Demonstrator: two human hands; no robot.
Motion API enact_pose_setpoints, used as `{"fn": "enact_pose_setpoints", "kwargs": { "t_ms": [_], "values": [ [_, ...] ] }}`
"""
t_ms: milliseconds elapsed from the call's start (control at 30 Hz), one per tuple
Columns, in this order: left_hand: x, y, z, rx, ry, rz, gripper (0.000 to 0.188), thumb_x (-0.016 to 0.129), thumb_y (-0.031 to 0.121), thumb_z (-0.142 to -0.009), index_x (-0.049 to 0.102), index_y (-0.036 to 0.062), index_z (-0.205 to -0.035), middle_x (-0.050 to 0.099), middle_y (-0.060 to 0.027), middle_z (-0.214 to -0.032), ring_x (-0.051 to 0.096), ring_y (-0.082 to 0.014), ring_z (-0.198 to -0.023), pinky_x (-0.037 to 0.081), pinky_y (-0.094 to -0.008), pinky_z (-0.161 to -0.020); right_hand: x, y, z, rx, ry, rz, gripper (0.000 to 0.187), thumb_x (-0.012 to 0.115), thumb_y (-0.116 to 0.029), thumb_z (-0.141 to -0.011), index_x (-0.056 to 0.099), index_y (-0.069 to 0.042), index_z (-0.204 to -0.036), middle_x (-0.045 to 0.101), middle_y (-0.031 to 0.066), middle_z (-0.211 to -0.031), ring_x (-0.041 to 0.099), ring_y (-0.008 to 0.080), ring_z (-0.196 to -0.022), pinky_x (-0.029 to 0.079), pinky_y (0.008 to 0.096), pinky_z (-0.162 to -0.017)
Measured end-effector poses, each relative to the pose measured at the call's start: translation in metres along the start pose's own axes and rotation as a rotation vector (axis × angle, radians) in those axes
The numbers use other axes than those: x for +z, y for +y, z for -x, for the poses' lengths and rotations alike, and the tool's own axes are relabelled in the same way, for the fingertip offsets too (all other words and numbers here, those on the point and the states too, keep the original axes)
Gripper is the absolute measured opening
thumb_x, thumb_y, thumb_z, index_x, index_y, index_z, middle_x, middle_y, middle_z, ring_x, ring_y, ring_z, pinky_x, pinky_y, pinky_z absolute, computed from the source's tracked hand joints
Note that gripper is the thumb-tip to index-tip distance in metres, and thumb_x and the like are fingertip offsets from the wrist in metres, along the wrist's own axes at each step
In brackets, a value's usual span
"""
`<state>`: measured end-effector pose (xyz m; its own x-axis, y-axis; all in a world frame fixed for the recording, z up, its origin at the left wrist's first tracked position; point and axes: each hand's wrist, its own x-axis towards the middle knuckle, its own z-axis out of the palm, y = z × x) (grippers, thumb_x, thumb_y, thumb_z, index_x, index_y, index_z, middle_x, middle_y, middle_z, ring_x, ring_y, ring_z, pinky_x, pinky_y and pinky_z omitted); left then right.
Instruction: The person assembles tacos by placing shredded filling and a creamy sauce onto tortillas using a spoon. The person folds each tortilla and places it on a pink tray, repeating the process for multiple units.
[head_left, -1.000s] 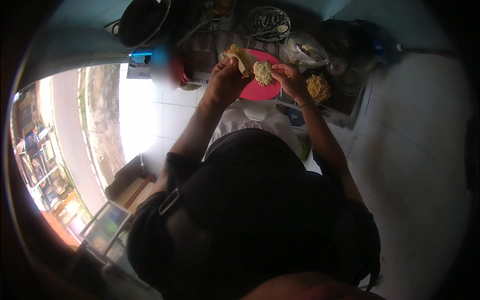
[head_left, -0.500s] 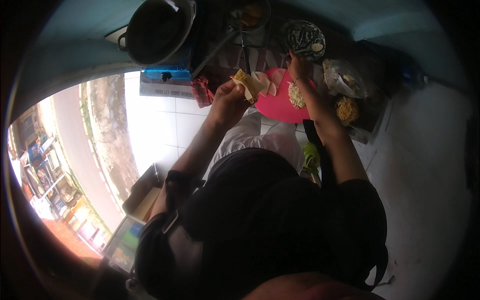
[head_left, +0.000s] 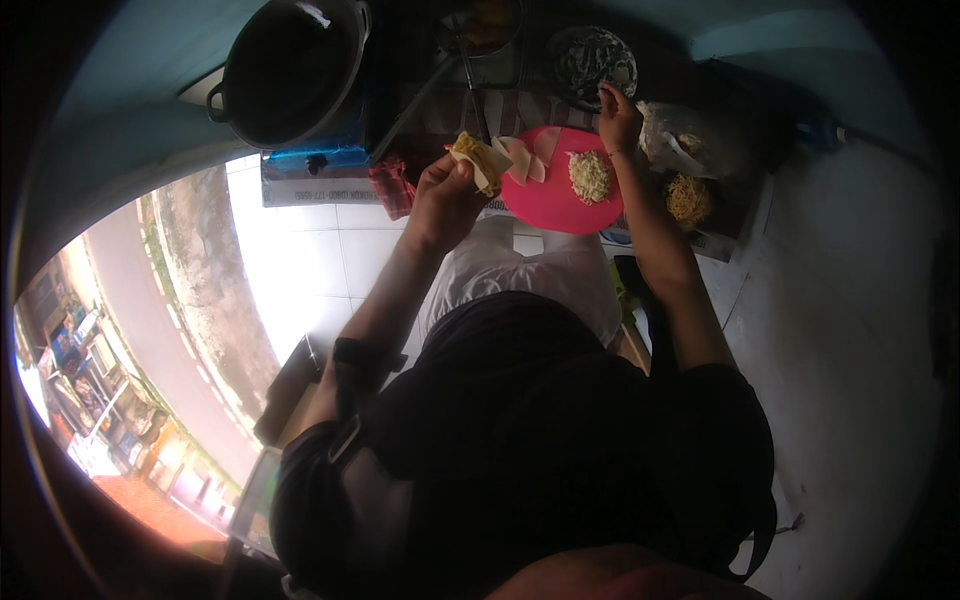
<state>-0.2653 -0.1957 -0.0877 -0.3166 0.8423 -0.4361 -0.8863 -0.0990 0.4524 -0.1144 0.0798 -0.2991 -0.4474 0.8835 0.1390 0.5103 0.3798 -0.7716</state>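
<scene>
My left hand pinches a filled wrapper, a pale thin sheet folded around a yellow filling. It is held up just left of the pink round board. On that board lie several pale wrapper sheets and a heap of pale shredded filling. My right hand is at the lower right rim of a dark bowl smeared with white paste. Its fingers are closed together; whatever they hold is too small and dark to make out.
A large dark pot stands at the far left over a blue-fronted stove. A red cloth lies near my left hand. Right of the board are a clear plastic bag and a clump of yellow noodles. Behind is a pan with browned food.
My right hand has drawn back from inside the bowl to its near rim. The left hand keeps hold of the filled wrapper. The whole view has shifted slightly.
</scene>
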Motion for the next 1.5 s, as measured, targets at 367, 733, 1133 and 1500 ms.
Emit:
{"fn": "enact_pose_setpoints", "kwargs": {
  "t_ms": [367,733,1133,1500],
  "values": [
    [0.037,-0.035,-0.007,0.152,-0.022,-0.063,0.036,0.058,0.031,-0.092,0.055,0.0011,-0.111,0.062,-0.0093,-0.105,0.061,-0.0217,-0.099,0.051,-0.0365,-0.087,-0.037,0.035,-0.049,0.130,0.117,-0.072,0.027,0.048,-0.023,-0.096,0.060,0.000,-0.104,0.062,0.0196,-0.103,0.059,0.0359,-0.098,0.046,0.0418,-0.083],
    [0.051,-0.060,0.007,0.237,0.045,-0.062,0.036,0.059,0.033,-0.092,0.057,0.0020,-0.110,0.062,-0.0080,-0.103,0.061,-0.0193,-0.092,0.050,-0.0351,-0.081,-0.014,0.059,-0.088,0.096,0.023,-0.353,0.020,0.059,-0.020,-0.092,0.069,-0.006,-0.101,0.070,0.0101,-0.093,0.066,0.0169,-0.086,0.050,0.0309,-0.077],
    [0.052,-0.066,0.008,0.285,0.071,-0.069,0.036,0.055,0.032,-0.094,0.055,0.0014,-0.113,0.061,-0.0090,-0.106,0.060,-0.0204,-0.097,0.049,-0.0349,-0.085,-0.028,0.052,-0.063,0.183,-0.476,-0.207,0.033,0.058,-0.034,-0.091,0.070,-0.006,-0.104,0.071,0.0058,-0.081,0.066,0.0152,-0.075,0.049,0.0285,-0.073],
    [0.050,-0.060,-0.001,0.295,0.134,-0.117,0.025,0.055,0.017,-0.094,0.057,-0.0024,-0.111,0.062,-0.0130,-0.105,0.062,-0.0229,-0.097,0.051,-0.0373,-0.087,-0.089,-0.037,-0.031,0.626,-0.311,-0.839,0.024,0.062,-0.021,-0.087,0.068,0.000,-0.096,0.065,0.0054,-0.076,0.059,0.0108,-0.068,0.044,0.0240,-0.060]
  ]
}}
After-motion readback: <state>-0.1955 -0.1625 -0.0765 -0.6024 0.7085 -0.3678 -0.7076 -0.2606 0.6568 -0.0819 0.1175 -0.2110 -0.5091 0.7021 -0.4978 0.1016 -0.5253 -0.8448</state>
